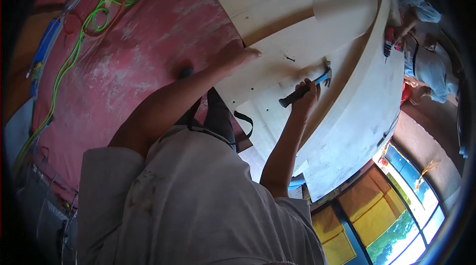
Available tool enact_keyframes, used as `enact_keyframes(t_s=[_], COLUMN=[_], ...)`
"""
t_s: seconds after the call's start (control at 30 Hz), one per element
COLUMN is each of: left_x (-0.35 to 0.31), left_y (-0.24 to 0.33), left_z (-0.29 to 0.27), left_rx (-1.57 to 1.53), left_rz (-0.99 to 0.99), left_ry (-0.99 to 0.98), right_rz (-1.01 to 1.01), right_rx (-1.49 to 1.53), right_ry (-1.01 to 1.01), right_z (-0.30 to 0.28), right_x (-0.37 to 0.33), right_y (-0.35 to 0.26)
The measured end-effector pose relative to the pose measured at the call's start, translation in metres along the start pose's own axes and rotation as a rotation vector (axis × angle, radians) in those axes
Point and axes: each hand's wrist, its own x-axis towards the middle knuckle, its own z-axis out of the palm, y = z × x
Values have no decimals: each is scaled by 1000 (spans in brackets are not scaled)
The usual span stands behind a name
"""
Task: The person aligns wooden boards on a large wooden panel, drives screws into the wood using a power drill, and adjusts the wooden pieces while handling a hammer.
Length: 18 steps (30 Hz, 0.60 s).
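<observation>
Right hand [310,93] is clamped on the hammer [292,97], slanting head-away, near-right of the nail [290,59]; left hand [243,57] lies left of the nail, grip indeterminable.

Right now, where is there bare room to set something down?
The red surface looks bare between the green cable and the left forearm. The pale board is crowded around the right hand, hammer and dark fastener.

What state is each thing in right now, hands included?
Right hand: closed around the hammer.
Hammer: held by its handle.
Left hand: at the pale board's edge, holding nothing visible.
Green cable: loosely looped over red surface.
Red drill: bit fitted, running or not unclear.
</observation>
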Motion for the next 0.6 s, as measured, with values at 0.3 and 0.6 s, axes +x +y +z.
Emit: enact_keyframes(t_s=[0.3,0.6], left_x=[-6,-12], left_y=[7,17], left_z=[-5,-10], left_rx=[155,168], left_rz=[-104,-142], left_ry=[56,39], right_rz=[-26,-13], right_rx=[-86,-46], right_ry=[50,136], right_z=[15,17], right_x=[-4,-7], right_y=[13,10])
